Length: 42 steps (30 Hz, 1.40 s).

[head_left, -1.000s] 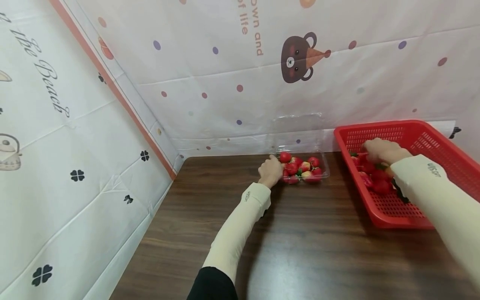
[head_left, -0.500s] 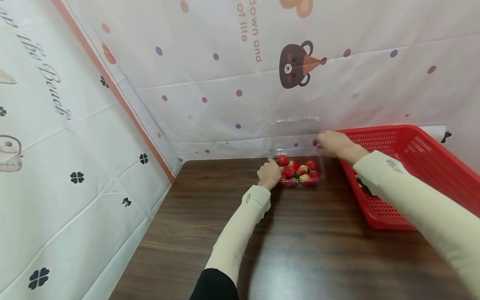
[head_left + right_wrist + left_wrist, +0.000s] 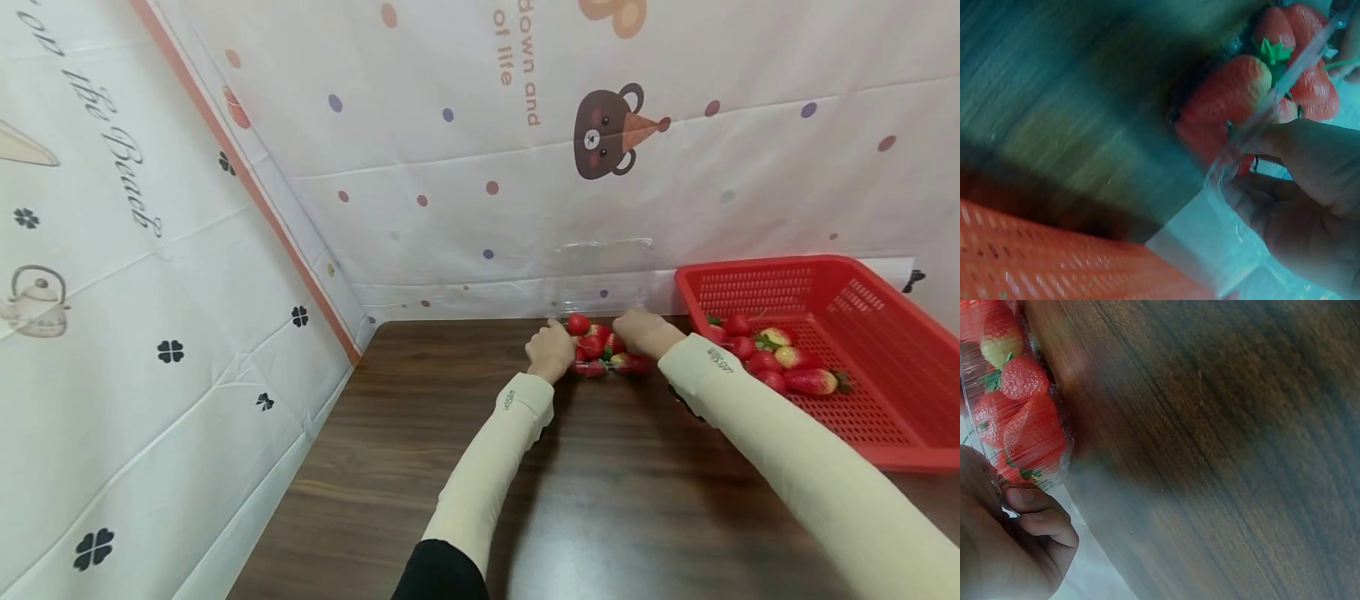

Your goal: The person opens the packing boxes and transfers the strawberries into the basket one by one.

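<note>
- Left grip [image 3: 550, 352] is curled in and pinching the near-9-o'clock corner of the clear container [image 3: 1302, 65], so that end looks steadied.
- Right grip [image 3: 645, 335] is over at the container's 3 o'clock end, thumb and fingers bent in. A sliver of red shows between them, but honestly I can't tell if a berry is pinched there or just lying behind.
- The container sits on the worktop [image 3: 637, 492], roughly 12 to 1 o'clock from the person. Looks like thin, bendy, slick plastic, super light, so I'd hold it by a corner or rim and not squeeze the walls. It'd probably skid if nobody held it.
- Packed strawberries [image 3: 1035, 434] are piled inside. Glossy, likely light and a bit slippery. If they're real they'd bruise, so I'd go soft, fingertips round the fat middle, leaves left alone.
- Flimsy lid [image 3: 607, 271] stands up on the container's 12 o'clock side, easy to bump I reckon.
- Red basket [image 3: 900, 333] is at the container's 3 o'clock. Looks stiffer; I'd grab its rim.
- Loose strawberries [image 3: 810, 381] bunch toward the basket's 9 to 10 o'clock. I'd pick from the edge of the bunch.
</note>
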Motion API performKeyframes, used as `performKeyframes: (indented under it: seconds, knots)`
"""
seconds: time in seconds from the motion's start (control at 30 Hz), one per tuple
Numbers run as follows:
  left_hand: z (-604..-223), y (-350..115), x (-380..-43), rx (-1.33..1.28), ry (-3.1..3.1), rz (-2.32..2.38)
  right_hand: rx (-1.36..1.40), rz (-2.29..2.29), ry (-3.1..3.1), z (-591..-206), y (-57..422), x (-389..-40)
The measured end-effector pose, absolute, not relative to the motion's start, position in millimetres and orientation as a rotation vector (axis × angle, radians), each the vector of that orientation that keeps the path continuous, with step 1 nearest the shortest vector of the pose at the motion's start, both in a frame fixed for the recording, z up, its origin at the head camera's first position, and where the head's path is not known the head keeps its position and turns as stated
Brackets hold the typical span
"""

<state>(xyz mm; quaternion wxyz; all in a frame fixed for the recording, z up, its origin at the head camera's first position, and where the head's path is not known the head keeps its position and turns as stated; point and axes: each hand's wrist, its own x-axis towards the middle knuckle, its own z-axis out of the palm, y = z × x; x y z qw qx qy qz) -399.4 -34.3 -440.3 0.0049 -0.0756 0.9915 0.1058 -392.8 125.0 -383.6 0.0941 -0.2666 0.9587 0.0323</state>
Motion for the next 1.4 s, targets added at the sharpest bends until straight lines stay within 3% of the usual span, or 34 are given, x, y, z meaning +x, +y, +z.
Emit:
performKeyframes:
  seconds: [0.43, 0.8, 1.4]
  knots:
    - [-439, -22, -395, -0.235, 3.131, 0.294, -0.580, 0.068, 2.938, -396, 128, -388]
    - [-438, -17, -395, -0.210, 3.131, 0.284, -0.670, -0.054, 2.994, -405, 142, -394]
    - [-435, -31, -390, -0.222, 3.143, 0.278, -0.624, -0.212, 3.106, -336, 143, -397]
